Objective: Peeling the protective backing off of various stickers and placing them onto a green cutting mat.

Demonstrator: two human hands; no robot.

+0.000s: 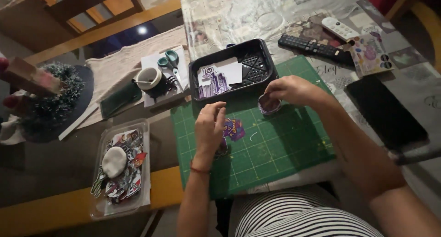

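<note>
My left hand [209, 128] rests on the green cutting mat [275, 145], fingertips pressing the edge of a purple sticker [235, 129] that lies flat on it. Further right, my right hand [289, 90] is closed around a small purple-and-white sticker piece [268, 104] held just above the mat's far edge. Directly behind both hands sits a black plastic tray [262, 62] with more purple and white sticker cutouts [216, 81] inside.
A clear plastic container [120, 170] of stickers and a grey disc lies at left. Teal scissors [169, 61] and a small white bowl [149, 77] sit on a white board. Two remotes [317, 46], a sticker sheet [370, 53] and a dark phone [386, 110] are at right.
</note>
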